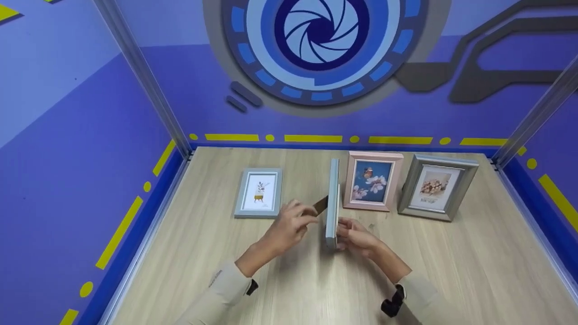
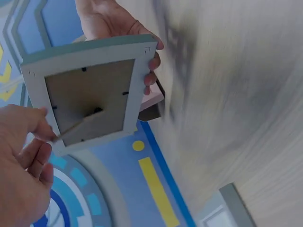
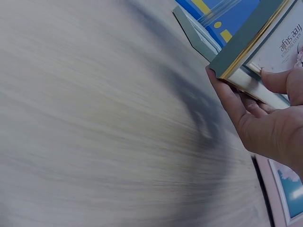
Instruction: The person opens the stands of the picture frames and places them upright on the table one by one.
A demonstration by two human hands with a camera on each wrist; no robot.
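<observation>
A green-grey picture frame is held up edge-on between the two hands. My right hand grips its lower edge, thumb on the front and fingers underneath, as the right wrist view shows. The front carries a print with lettering and pink flowers. On its brown back, seen in the left wrist view, a thin stand leg juts out. My left hand pinches the free end of that leg between thumb and fingers. Small dark clips sit around the back panel.
Left of the hands, a grey-blue frame with a plant print leans back on the wooden table. A pink frame and a silver-brown frame stand at the right. Blue patterned walls enclose the table.
</observation>
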